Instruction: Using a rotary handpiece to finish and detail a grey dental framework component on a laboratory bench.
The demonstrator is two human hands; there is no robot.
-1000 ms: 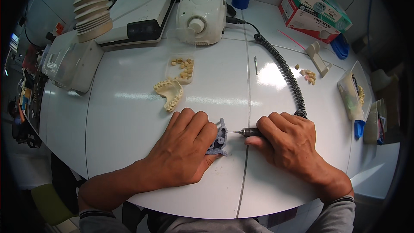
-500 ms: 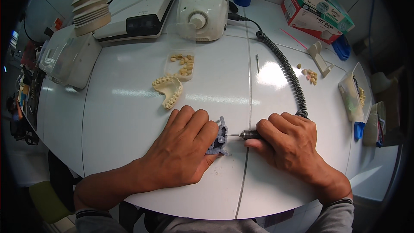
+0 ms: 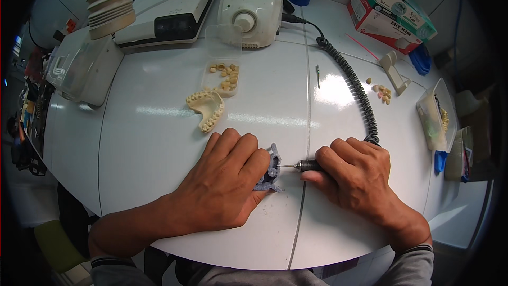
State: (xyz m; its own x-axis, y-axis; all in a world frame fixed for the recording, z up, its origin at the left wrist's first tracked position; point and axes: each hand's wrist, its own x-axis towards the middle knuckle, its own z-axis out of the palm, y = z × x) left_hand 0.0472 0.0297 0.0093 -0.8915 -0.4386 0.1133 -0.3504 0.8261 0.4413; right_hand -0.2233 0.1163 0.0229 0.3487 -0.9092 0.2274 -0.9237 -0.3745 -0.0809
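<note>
Near the front of the white table, my left hand (image 3: 219, 182) is closed around a grey-blue, rough-edged frame-like piece (image 3: 274, 165), and my fingers cover most of it. My right hand (image 3: 355, 176) grips a black rotary handpiece (image 3: 308, 166), which points left. Its thin metal bit meets or nearly meets the piece's right edge; contact is too fine to tell. Beyond my left hand lies a cream dental arch model (image 3: 212, 112). Just behind that, a small clear box (image 3: 229, 91) with its lid up holds several tooth-coloured crowns (image 3: 228, 74).
A coiled black cord (image 3: 352, 77) runs from the white control unit (image 3: 253, 13) to the handpiece. A loose bur (image 3: 318, 76), several crowns (image 3: 384, 94) and a cream stand (image 3: 392, 71) lie at the right. Mask boxes (image 3: 383, 18) stand behind; a ribbed hose (image 3: 109, 2) hangs at the left.
Both hands keep their grips, and the bit stays at the piece's right edge. The view has shifted very slightly; nothing else has visibly moved.
</note>
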